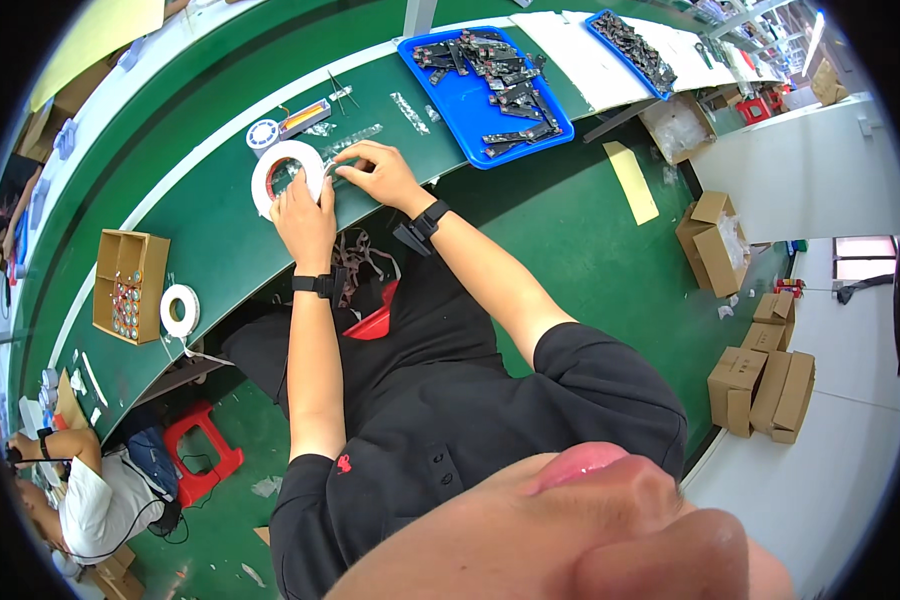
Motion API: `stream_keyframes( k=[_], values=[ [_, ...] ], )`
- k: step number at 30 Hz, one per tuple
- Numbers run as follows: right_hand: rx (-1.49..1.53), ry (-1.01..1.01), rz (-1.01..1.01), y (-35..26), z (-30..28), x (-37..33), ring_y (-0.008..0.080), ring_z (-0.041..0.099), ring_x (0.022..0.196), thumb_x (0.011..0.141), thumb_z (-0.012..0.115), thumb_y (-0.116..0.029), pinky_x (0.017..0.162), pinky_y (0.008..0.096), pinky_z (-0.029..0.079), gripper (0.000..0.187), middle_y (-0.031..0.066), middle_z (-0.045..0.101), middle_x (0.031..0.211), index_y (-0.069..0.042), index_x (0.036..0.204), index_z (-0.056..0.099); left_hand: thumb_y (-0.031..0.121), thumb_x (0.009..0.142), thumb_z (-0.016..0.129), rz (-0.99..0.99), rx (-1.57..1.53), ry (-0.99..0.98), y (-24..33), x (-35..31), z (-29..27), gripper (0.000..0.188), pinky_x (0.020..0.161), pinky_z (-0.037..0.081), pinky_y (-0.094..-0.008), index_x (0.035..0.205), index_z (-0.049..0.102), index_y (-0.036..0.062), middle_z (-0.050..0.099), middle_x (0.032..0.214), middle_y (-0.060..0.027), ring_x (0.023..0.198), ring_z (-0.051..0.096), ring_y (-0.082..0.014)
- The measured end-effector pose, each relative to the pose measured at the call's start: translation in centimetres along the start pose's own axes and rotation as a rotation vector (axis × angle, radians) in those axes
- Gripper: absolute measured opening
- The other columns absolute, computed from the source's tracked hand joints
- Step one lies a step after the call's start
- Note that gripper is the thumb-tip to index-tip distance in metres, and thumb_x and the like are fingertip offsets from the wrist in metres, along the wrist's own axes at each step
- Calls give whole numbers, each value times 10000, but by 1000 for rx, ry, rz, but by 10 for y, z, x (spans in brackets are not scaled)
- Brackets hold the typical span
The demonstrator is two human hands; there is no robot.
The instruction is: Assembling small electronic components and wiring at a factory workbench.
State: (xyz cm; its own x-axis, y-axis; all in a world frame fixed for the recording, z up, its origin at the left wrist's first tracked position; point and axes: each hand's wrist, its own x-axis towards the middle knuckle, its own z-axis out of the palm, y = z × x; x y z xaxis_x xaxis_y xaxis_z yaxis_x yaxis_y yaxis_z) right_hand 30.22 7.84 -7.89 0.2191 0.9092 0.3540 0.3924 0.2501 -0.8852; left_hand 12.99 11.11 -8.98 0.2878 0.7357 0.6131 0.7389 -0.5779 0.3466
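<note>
White roll (262, 183) sits under your left hand (306, 222), fingers bent; your right hand (380, 178) curls beside it, any pinch unclear. Green bench (210, 215) lies open leftward, its near edge close.

Table (198, 225), green top. On it: blue tray (458, 108), divided cardboard box (151, 300) (well left of tray), larger white roll (262, 190), smaller white roll (167, 312) beside box, pale spool (262, 134), tweezers (342, 92), clear plastic strips (410, 113).

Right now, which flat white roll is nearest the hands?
The larger white roll, with the left hand at its edge and the right hand close by; the smaller white roll lies beside the open cardboard box.
</note>
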Motion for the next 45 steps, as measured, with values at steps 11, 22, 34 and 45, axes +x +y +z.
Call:
stream_keyframes(
  k=[11, 22, 34, 45],
  values=[
    [289, -12, 26, 9, -6, 4, 73, 654, 803, 909, 736, -30, 735, 227, 539, 409, 68, 737, 1144, -49, 1315, 686, 338, 951, 704, 16, -21, -51, 2, -1, -1, 434, 937, 449, -430, 1245, 645, 24, 732, 1009, -137, 969, 676, -302],
    [-97, -44, -64, -2, 0, -3, 196, 708, 752, 849, 771, -108, 699, 316, 562, 95, 78, 707, 932, -54, 921, 741, 311, 940, 719, 37, 2, -19, 3, -2, 0, 417, 919, 447, -419, 1239, 650, 28, 717, 943, -118, 916, 664, -284],
    [-112, -74, -182, 10, 0, 2, 267, 677, 878, 820, 781, -139, 791, 359, 536, 120, 103, 713, 895, -42, 875, 736, 366, 898, 718, 41, -76, -35, 0, -5, -4, 359, 877, 463, -450, 1104, 701, 72, 732, 956, -147, 913, 684, -326],
    [793, 97, 179, 84, -29, 18, 207, 703, 973, 965, 699, -18, 830, 363, 602, 160, 94, 719, 1063, -3, 1124, 690, 314, 814, 745, 52, -227, 88, -14, -17, -9, 337, 912, 456, -455, 1045, 699, 73, 718, 872, -101, 887, 661, -324]
  ],
)
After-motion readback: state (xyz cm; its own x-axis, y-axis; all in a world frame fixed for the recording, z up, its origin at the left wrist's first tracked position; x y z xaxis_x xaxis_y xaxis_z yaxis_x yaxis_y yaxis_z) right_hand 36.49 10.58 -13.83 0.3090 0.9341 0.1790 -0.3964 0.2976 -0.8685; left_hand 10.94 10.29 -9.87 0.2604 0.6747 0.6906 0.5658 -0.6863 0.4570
